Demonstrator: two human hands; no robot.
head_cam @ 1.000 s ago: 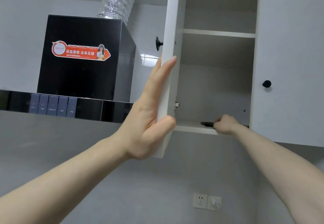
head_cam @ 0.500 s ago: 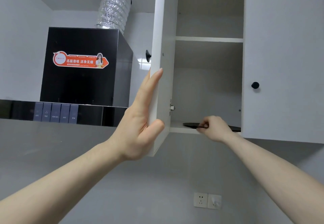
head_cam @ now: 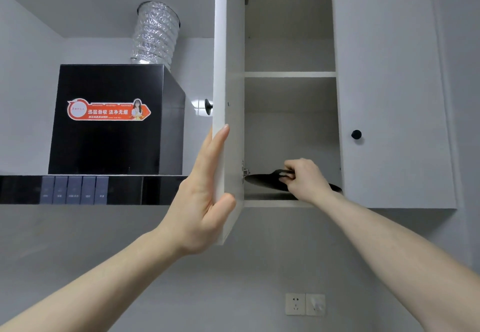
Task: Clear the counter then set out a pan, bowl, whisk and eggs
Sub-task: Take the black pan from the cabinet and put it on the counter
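While the left hand (head_cam: 205,201) lies flat, fingers straight, against the edge of the open cabinet door (head_cam: 228,98), thumb on its inner face, the right hand (head_cam: 304,181) reaches into the wall cabinet and curls its fingers round the handle of the black pan (head_cam: 262,181), which rests on the lowest shelf (head_cam: 272,203); black range hood (head_cam: 109,134) at left, wall socket (head_cam: 305,304) below

The open cabinet (head_cam: 289,134) is the landmark. Its door (head_cam: 228,98) swings out at its left edge, the left hand (head_cam: 202,199) flat against the door's outer face. Inside, on the bottom shelf (head_cam: 272,203), lies the pan (head_cam: 262,181), the right hand (head_cam: 304,178) gripping it. The range hood (head_cam: 109,124) hangs left of the cabinet, the closed door (head_cam: 389,92) right, the wall socket (head_cam: 305,304) below.
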